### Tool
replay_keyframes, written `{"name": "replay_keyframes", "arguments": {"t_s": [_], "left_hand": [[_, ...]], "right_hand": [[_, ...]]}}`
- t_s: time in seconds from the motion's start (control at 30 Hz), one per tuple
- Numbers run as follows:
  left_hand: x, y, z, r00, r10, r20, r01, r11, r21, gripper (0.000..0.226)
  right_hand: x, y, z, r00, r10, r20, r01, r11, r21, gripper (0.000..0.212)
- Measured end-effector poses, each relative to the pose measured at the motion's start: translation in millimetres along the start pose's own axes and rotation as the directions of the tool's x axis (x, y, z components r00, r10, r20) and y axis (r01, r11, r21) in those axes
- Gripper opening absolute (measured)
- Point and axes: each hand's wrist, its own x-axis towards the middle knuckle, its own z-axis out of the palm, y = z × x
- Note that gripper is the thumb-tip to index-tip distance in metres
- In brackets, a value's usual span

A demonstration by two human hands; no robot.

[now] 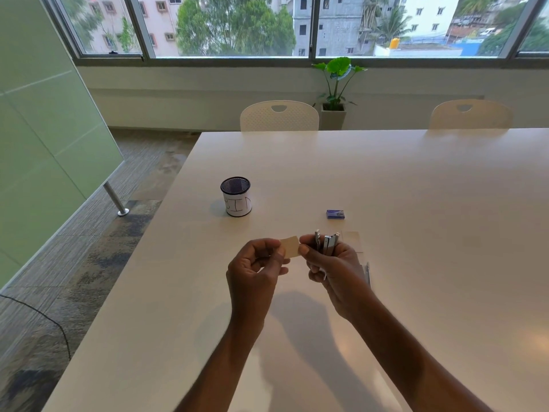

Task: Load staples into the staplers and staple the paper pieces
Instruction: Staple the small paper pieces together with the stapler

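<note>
Both grips are closed: the left hand [255,263] pinches the paper [290,246], the right hand [335,269] holds the stapler [326,245], above the table [416,188]. Slide the paper's edge squarely into the stapler's mouth before squeezing.

Soft daylight came through the windows [225,25] ahead, white counter [430,188] bright with faint warm glare at lower right, soft arm shadows fell toward the viewer, wide-angle lens bent the edges, carpet [74,278] was smeared.
</note>
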Motion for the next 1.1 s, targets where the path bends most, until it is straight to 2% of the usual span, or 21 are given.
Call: {"name": "replay_keyframes", "arguments": {"t_s": [0.3,0.5,0.6,0.73,0.83,0.93,1.1], "left_hand": [[8,-1,-4,0.999,0.031,-0.035,-0.031,0.999,0.013,0.015],[25,-7,-12,0.993,0.102,-0.063,-0.095,0.989,0.113,0.019],[40,-20,-18,0.994,0.111,-0.014,-0.103,0.957,0.272,0.028],[57,-55,-31,0.981,0.103,0.166,-0.185,0.764,0.619,0.046],[66,-80,-42,0.965,0.045,0.259,-0.235,0.588,0.774,0.052],[73,-98,-47,0.954,0.055,0.294,-0.285,0.461,0.840,0.052],[74,-107,-43,0.946,0.110,0.304,-0.322,0.394,0.861,0.048]], "right_hand": [[7,3,1,0.997,0.022,0.080,-0.015,0.996,-0.089,0.015],[31,5,5,0.999,0.011,0.045,-0.006,0.994,-0.109,0.015],[52,1,9,1.000,-0.010,0.016,0.012,0.992,-0.123,0.014],[88,-8,20,0.999,-0.034,-0.019,0.031,0.989,-0.147,0.007],[118,-14,32,0.997,-0.051,-0.065,0.038,0.982,-0.185,0.005],[147,-20,45,0.994,-0.060,-0.087,0.039,0.972,-0.232,0.009],[193,-25,69,0.992,-0.081,-0.092,0.049,0.950,-0.308,0.011]]}}
